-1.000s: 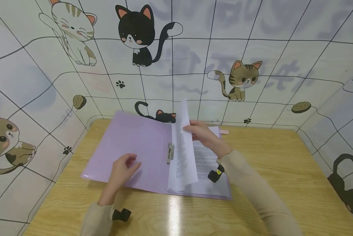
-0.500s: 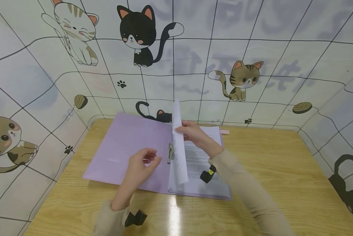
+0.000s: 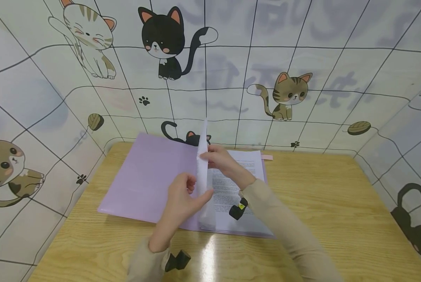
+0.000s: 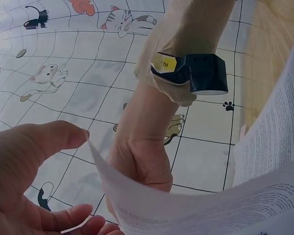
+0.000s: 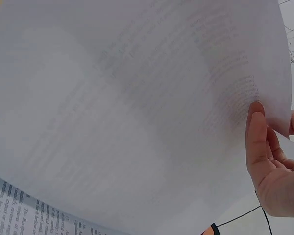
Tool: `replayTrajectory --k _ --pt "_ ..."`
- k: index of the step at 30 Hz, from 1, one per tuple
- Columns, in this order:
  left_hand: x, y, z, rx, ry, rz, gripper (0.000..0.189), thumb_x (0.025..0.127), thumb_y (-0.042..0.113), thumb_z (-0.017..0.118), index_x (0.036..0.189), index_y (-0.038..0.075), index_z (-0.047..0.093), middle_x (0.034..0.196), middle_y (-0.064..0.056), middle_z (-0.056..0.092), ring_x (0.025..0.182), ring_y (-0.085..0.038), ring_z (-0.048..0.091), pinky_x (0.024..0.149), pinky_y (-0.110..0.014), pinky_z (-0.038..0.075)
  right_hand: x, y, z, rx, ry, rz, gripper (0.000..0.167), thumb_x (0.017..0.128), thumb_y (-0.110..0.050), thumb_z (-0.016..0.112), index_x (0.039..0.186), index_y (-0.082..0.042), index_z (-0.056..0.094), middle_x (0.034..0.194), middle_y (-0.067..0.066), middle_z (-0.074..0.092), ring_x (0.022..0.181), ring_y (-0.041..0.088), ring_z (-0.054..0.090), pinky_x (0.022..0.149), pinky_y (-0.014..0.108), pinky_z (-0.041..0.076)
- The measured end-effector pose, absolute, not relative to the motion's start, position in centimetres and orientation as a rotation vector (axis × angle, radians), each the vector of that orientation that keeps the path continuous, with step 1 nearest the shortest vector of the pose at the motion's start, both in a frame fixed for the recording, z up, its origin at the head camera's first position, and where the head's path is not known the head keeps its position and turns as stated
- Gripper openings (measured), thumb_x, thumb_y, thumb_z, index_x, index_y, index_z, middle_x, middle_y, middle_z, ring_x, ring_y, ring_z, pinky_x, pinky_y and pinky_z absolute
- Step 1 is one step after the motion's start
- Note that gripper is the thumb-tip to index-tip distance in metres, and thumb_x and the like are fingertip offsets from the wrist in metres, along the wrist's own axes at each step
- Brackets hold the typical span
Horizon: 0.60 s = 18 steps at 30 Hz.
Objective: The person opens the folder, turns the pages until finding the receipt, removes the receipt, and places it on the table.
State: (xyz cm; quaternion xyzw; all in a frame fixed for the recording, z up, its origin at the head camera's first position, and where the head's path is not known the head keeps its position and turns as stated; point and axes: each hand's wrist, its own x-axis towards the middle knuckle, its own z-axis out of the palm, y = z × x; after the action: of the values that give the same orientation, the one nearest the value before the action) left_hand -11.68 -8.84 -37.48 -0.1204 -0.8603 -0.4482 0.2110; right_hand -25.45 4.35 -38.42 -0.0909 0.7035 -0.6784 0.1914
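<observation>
A lavender folder (image 3: pixel 147 172) lies spread on the table, with a stack of printed pages (image 3: pixel 224 192) on its right side. My right hand (image 3: pixel 222 160) pinches the upper part of a lifted sheet of paper (image 3: pixel 202 176) between thumb and fingers; the sheet stands nearly edge-on at the fold. In the right wrist view the bowed sheet (image 5: pixel 137 112) fills most of the picture. My left hand (image 3: pixel 182 197) hovers over the fold with thumb and fingers spread. In the left wrist view, its thumb (image 4: pixel 63 134) is at the sheet's edge, contact unclear. The folder's metal clip is hidden.
The wooden table (image 3: pixel 323 196) extends on both sides of the folder. A pink tab (image 3: pixel 267 157) sticks out at the folder's upper right. Behind stands a white gridded backdrop (image 3: pixel 228 70) with cartoon cats. Each wrist carries a small black device (image 3: pixel 178 260).
My right hand has swung the pinched sheet leftward, toward the fold. My left hand has moved right from over the cover to beside the sheet, its thumb spreading. The clip has become covered.
</observation>
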Motion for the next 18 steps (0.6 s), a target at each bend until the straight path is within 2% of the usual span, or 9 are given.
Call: replayTrajectory --k 3,12,18 --pt "-11.71 -8.68 -37.53 -0.355 -2.386 -1.182 0.036 0.065 0.014 0.079 0.083 0.000 0.051 0.074 -0.009 0.049 0.066 -0.019 0.049 0.059 -0.025 0.044 -25.41 4.04 -38.42 -0.249 1.974 -1.910 0.026 0.086 -0.005 0.056 0.109 0.007 0.056 0.095 0.010 0.061 0.079 0.018 0.062 0.077 0.037 0.053" --pt "-11.80 -9.05 -37.55 -0.338 -2.374 -1.178 0.027 0.062 -0.006 0.067 0.085 -0.003 0.052 0.076 -0.011 0.049 0.067 -0.021 0.050 0.057 -0.022 0.046 -25.21 3.57 -38.15 -0.210 1.965 -1.917 0.023 0.086 -0.006 0.058 0.105 0.007 0.057 0.090 0.008 0.063 0.072 0.015 0.063 0.076 0.036 0.054" --pt "-11.69 -9.47 -37.25 -0.330 -2.378 -1.167 0.025 0.062 -0.015 0.058 0.083 -0.004 0.052 0.078 -0.012 0.051 0.067 -0.022 0.052 0.057 -0.026 0.049 -25.01 3.34 -37.98 -0.212 1.919 -1.937 0.021 0.086 -0.005 0.059 0.103 0.007 0.056 0.082 0.005 0.063 0.067 0.013 0.063 0.072 0.030 0.055"
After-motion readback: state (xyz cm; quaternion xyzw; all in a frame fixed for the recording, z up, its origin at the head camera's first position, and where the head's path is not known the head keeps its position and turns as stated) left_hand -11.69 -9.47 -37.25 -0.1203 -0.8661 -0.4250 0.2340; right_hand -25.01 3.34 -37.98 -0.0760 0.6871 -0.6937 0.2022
